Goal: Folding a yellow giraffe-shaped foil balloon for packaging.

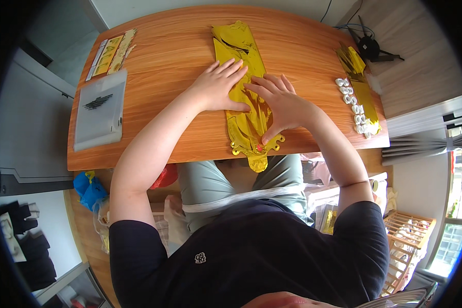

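A flattened gold foil balloon [240, 123] lies lengthwise on the wooden table [174, 46], wrinkled through its middle. Its near end, with small rounded tabs and a tongue, hangs slightly past the table's front edge. My left hand [218, 88] rests open on the foil's left side, fingers spread toward the far end. Open too, my right hand [287, 107] lies on the right side, its thumb reaching down near a small red spot close to the tabs. Both palms press on the foil and grip nothing.
Clear plastic sleeves [100, 131] with dark thin sticks on top lie at the left, in front of gold and white packets [108, 55]. White ribbon-like rolls [350, 98] line the right side beside more gold foil [364, 95]. A black device with antennas [369, 47] stands at the far right corner.
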`<control>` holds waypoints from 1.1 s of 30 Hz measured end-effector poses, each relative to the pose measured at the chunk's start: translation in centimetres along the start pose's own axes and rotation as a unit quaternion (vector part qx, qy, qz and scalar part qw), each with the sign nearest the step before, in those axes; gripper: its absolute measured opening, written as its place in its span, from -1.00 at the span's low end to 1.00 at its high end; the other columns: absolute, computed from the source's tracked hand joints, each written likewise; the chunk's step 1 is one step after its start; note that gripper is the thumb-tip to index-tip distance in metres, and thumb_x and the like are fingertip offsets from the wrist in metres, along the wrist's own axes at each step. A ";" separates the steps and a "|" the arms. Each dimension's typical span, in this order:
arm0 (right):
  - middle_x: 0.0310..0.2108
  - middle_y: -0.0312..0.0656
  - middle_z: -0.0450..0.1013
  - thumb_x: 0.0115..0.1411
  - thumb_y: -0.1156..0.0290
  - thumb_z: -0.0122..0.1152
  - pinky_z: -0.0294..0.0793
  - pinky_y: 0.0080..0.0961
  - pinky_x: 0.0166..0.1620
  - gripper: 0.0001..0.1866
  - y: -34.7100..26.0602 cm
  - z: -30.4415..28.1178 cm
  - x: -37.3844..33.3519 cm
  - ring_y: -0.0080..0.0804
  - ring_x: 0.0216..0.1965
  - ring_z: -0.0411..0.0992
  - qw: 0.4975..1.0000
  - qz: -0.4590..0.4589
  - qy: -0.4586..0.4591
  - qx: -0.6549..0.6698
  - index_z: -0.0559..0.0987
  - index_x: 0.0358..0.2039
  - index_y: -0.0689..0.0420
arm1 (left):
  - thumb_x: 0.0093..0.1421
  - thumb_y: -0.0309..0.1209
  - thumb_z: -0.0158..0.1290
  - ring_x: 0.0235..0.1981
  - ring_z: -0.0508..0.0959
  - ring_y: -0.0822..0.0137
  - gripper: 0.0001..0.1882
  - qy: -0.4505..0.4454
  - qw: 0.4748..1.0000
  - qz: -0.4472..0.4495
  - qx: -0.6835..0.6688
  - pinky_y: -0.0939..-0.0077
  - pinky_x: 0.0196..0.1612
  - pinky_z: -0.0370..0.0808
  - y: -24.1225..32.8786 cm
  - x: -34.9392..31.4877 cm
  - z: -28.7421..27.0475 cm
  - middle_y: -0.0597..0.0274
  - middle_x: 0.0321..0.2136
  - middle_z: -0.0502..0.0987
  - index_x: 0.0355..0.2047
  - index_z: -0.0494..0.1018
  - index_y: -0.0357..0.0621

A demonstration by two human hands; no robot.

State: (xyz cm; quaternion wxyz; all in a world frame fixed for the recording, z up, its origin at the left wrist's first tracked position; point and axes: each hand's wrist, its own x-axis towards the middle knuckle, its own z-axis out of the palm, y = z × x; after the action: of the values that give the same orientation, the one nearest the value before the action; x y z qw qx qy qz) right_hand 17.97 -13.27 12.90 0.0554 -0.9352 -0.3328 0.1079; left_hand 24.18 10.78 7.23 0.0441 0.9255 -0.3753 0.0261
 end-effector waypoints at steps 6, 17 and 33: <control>0.45 -0.04 0.07 -0.27 -0.07 0.68 -0.13 0.07 0.49 0.29 3.1 0.8 -2.0 0.05 0.49 -0.05 0.989 -0.033 0.078 0.124 0.16 0.44 -0.07 | 0.00 0.58 0.00 0.53 -0.03 0.10 0.29 -0.003 1.000 0.006 -0.009 0.06 0.52 -0.09 0.5 0.6 -0.2 0.01 0.50 0.00 0.49 0.00 -0.10; 0.31 -0.08 0.31 0.15 0.21 0.43 0.13 -0.04 0.38 -0.35 3.2 1.8 -5.8 0.01 0.34 0.20 0.975 -0.050 0.201 0.076 0.44 0.23 0.06 | 0.01 0.57 0.01 0.53 -0.06 0.11 0.28 -0.021 1.000 -0.008 -0.019 0.07 0.52 -0.11 0.2 0.2 -0.5 0.06 0.51 -0.03 0.50 -0.01 -0.08; -0.06 -0.11 0.57 0.17 0.45 0.34 0.41 -0.20 0.13 -0.81 2.5 2.5 -3.4 -0.08 0.05 0.48 0.948 -0.076 0.290 0.105 0.66 -0.18 0.14 | 0.01 0.62 -0.07 0.54 -0.07 0.14 0.31 -0.028 1.000 -0.009 -0.001 0.10 0.53 -0.11 0.3 0.5 -0.4 0.09 0.52 -0.05 0.51 -0.04 -0.07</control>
State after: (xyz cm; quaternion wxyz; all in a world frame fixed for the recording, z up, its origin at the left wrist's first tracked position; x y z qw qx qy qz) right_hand 16.34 -17.25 10.64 0.2552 -0.8870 -0.3591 -0.1386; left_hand 24.33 10.30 7.69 0.0351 0.9293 -0.3677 -0.0006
